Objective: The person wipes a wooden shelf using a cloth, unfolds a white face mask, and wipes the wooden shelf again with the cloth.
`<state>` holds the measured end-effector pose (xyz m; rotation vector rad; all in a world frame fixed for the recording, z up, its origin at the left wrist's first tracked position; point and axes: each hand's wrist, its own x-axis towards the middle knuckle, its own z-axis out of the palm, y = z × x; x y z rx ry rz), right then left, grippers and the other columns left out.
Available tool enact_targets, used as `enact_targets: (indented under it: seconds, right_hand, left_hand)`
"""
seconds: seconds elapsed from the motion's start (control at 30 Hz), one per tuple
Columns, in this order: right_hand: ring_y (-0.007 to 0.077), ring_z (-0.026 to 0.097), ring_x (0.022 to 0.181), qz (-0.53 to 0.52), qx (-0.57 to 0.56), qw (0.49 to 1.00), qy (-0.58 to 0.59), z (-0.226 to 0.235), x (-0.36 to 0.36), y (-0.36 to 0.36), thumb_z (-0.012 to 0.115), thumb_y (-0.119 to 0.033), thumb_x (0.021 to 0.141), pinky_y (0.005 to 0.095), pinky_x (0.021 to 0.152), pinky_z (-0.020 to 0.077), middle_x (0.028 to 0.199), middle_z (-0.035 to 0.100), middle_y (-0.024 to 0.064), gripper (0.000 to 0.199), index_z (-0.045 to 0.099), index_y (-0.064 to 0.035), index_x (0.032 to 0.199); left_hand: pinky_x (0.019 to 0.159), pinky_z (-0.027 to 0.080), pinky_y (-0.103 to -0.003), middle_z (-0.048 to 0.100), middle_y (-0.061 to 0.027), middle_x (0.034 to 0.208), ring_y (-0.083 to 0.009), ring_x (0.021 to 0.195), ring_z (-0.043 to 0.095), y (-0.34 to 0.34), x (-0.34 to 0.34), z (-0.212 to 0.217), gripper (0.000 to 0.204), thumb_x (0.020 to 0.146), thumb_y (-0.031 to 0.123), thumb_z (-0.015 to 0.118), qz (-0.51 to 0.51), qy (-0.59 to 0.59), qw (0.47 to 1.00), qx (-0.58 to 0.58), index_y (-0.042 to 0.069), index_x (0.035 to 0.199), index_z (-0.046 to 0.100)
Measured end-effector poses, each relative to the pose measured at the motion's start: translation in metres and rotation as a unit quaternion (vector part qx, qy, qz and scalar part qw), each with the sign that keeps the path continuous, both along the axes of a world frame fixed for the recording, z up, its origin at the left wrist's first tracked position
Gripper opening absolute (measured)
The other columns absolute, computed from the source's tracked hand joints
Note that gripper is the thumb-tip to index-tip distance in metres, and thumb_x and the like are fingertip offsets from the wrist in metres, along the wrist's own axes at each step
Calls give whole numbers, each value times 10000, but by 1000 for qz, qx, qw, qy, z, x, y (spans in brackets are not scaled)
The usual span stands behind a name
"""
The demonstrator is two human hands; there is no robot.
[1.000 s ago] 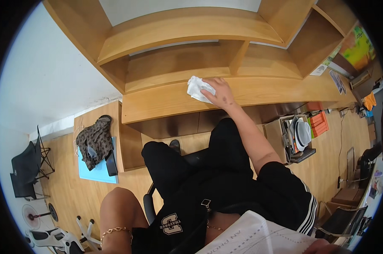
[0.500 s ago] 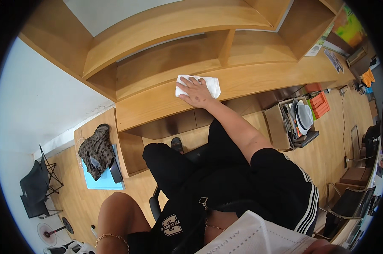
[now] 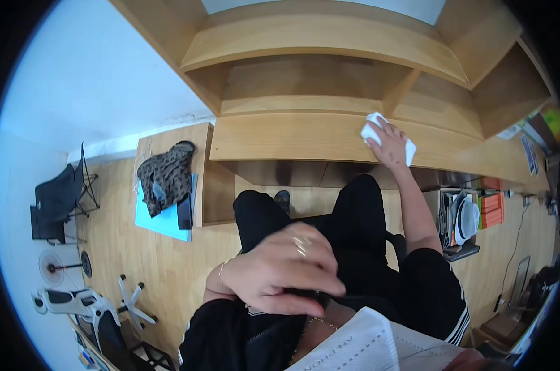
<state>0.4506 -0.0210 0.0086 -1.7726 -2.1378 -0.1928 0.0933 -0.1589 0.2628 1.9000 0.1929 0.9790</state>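
My right hand (image 3: 391, 146) presses a folded white cloth (image 3: 410, 151) against the front part of the wooden desktop (image 3: 292, 137), its fingers spread over the cloth. A corner of the cloth shows above the fingers, and another part beside the wrist. My left hand (image 3: 286, 269), with a ring and a bracelet, is raised in front of my chest. Its fingers are loosely bent, with the thumb apart from the index finger, and nothing shows in it. The hand is slightly blurred.
A wooden shelf unit (image 3: 305, 80) rises behind the desktop. On a low cabinet at left lie a patterned dark cloth (image 3: 168, 176) and a light-blue flat thing (image 3: 147, 215). At right, a box of odds and ends holds a pale hat (image 3: 467, 221). A white fan (image 3: 52, 268) stands far left.
My right hand and the cloth have slid right along the desktop. My left hand has come up from low at the left to in front of my chest. The view has shifted.
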Motion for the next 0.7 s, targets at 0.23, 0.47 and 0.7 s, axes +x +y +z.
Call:
enact_targets:
  seconds: [0.23,0.47,0.7]
  right_hand:
    - [278,483,1255,-57,4,998,1,1,3,-2,592,-464,885,448,1024,291,1467,474,25,509,564,-269,1354]
    - [262,481,1249,-49,11,999,9,-3,8,1,594,-471,875,451,1014,293,1448,492,16,502,579,-258,1330]
    - [269,479,1266,-51,3,999,-6,-4,10,5,590,-478,882,460,1032,296,1472,470,2,524,556,-264,1359]
  left_hand:
    - [867,402,-471,611,-111,1003,-327,931,577,10,13,-41,368,952,395,588,-422,-99,900,38,76,1120,666]
    - [901,383,-465,614,-98,986,-323,926,575,15,3,-48,278,982,322,528,-437,-95,893,46,86,1012,670]
    - [903,393,-474,621,-65,926,-294,874,587,-12,2,-33,190,913,143,519,-309,-31,950,43,65,756,593]
